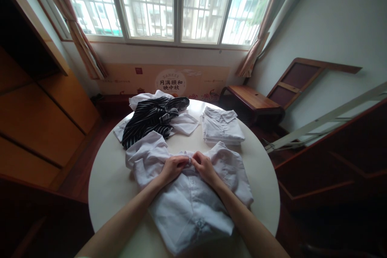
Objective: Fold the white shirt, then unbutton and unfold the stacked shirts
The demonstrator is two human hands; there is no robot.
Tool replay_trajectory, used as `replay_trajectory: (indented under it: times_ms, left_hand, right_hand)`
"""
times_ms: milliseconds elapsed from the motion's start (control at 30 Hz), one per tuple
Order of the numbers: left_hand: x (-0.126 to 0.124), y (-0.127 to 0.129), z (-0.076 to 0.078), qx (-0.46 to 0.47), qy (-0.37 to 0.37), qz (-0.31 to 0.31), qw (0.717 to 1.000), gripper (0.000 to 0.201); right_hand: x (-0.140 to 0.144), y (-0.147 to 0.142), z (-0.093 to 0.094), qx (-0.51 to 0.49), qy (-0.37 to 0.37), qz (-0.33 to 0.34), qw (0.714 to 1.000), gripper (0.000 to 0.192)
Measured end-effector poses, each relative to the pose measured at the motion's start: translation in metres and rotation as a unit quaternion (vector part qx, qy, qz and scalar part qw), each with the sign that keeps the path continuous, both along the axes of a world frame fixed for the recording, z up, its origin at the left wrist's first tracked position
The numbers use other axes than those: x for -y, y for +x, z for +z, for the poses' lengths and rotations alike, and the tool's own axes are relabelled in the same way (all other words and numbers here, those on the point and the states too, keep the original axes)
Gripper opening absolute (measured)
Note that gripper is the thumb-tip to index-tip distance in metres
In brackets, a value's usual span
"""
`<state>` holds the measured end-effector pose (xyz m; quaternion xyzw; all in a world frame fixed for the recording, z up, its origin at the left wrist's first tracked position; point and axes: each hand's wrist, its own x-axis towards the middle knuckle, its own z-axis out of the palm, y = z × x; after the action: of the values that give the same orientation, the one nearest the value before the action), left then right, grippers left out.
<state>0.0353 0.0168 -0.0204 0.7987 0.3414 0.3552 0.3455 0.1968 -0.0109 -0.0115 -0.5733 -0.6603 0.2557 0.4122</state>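
A white button-up shirt [193,201] lies spread, front up, on the round white table [105,185], its collar pointing away from me. My left hand [173,168] and my right hand [204,166] meet at the top of the shirt's front placket, just below the collar. Both pinch the cloth there with closed fingers. The sleeves bunch out to either side.
Behind the shirt lie a dark striped garment [151,121] on crumpled white clothing [181,123] and a neat stack of folded white shirts [222,129]. A wooden bench [252,98] stands at the right, wooden cabinets [45,117] at the left, a window [169,4] ahead.
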Motion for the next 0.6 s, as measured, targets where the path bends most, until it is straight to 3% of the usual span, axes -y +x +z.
replay_trajectory:
  times_ms: [167,367,600]
  left_hand:
    - [0.002,0.0,0.0,0.031,0.0,0.004,1.0,0.02]
    - [0.004,-0.003,0.006,0.027,0.006,0.146,0.989,0.016]
    - [0.009,-0.008,0.012,0.073,0.073,0.225,0.969,0.018]
  right_hand:
    - [-0.004,0.002,0.0,-0.027,-0.01,-0.045,0.999,0.015]
    - [0.002,0.003,0.005,-0.185,-0.029,-0.068,0.98,0.022]
    - [0.004,0.007,0.01,-0.285,-0.003,-0.096,0.954,0.024]
